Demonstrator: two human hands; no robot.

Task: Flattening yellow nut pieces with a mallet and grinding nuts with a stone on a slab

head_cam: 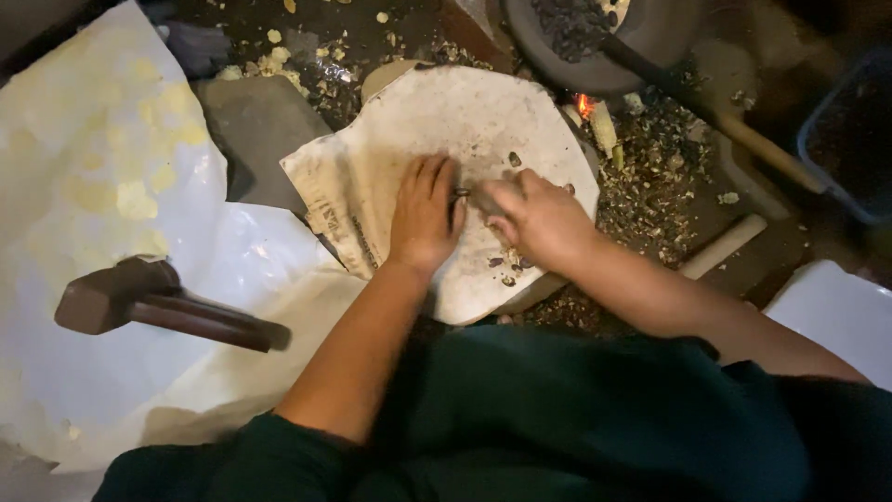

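A cloth-covered slab (437, 121) is lying on the floor among husk litter, with a white sheet (102, 186) spreading to the left and a hammer (149, 302) lying on it, well apart from the hands. The left hand (423, 218) is resting flat on the cloth, fingers pressed together, steadying it. The right hand (539, 218) is pinching a small dark piece (476, 197) at the slab's centre; keeping it low and firmly gripped seems wise. Loose kernels (509, 263) are lying just below the hands.
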